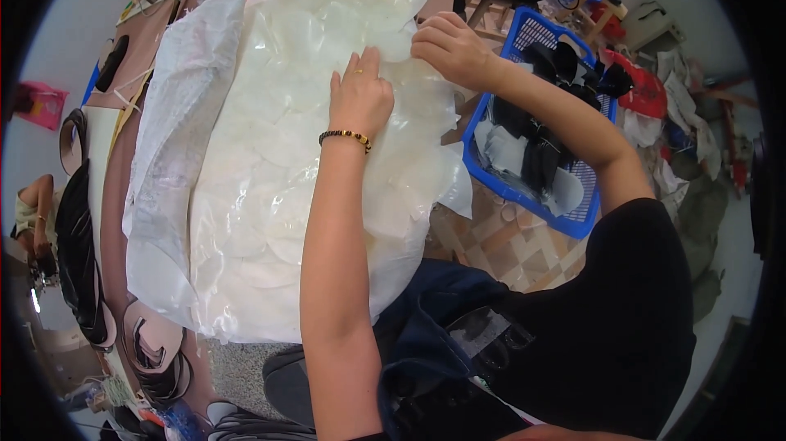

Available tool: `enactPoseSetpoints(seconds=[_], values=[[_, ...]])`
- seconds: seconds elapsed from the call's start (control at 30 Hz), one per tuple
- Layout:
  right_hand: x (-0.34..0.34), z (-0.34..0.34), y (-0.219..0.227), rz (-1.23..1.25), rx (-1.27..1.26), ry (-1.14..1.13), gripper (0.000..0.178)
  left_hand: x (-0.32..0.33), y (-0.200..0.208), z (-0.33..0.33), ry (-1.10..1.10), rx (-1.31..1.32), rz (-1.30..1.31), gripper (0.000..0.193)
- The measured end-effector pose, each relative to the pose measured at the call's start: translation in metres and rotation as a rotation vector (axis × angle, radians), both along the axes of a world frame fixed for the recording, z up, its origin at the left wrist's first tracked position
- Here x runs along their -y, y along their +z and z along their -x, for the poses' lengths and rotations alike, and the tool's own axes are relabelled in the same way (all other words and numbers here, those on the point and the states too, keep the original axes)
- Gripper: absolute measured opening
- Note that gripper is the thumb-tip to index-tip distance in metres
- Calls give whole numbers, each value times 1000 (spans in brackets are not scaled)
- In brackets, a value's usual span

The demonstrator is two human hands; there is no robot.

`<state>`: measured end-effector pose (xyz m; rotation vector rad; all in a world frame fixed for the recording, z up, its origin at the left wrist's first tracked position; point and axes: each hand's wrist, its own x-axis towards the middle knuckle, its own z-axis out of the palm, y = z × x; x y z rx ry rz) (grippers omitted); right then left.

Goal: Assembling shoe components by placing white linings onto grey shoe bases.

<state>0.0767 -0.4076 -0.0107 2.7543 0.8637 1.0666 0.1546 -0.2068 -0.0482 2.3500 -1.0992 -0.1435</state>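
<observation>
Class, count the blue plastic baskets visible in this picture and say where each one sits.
1: the blue basket sits right of the white sheet pile, beneath the right hand's forearm. Others may be hidden.

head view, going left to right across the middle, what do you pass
pink bag → stack of dark curved strips → white plastic sheet → pile of translucent cut pieces → left hand → right hand → blue basket → red cloth

Blue basket (pixel 499 181) just right of sheets (pixel 270 162)
</observation>
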Motion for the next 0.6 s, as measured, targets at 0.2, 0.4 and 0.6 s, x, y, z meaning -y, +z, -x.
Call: enactPoseSetpoints(seconds=[0.2, 0.4, 0.6], values=[[-12, 41, 4, -123, -216, 173, 20, -9, 7, -10, -22, -134, 5, 55], [-28, 98, 25, -391, -241, 127, 20, -4, 4, -13, -75, -367, 155, 50], [-74, 131, 89, -715, -265, 137, 14, -37, -6, -22, -27, -245, 294, 48]])
